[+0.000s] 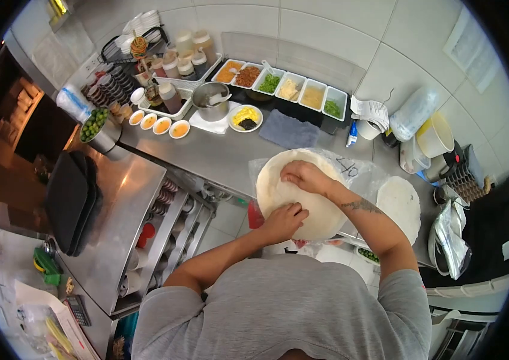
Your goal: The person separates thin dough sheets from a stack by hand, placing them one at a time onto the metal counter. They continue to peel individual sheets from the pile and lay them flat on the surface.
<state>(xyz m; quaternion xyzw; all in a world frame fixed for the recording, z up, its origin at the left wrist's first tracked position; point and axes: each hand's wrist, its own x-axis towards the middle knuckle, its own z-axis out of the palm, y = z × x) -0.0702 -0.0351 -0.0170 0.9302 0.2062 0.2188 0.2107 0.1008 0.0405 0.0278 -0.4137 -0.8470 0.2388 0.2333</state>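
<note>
A stack of large round pale flatbreads (320, 217), looking like flour tortillas, lies in front of me on a clear plastic bag (350, 170) with black marker writing. My left hand (284, 224) is at the near left edge of the stack, fingers curled in on the flatbread. Farther up, my right hand (306, 176) rests over the upper part, its fingers bent and pinched together against the surface. The fingertips of both are partly hidden. To the right, a single thin flatbread (398, 207) lies flat on the counter.
Along the wall stand white tubs of toppings (313, 96). Nearer are a steel pot (211, 102), a plate with yellow and black food (245, 118), a grey cloth (289, 130) and small orange-filled cups (179, 129). Foil (454, 240) sits at the right edge.
</note>
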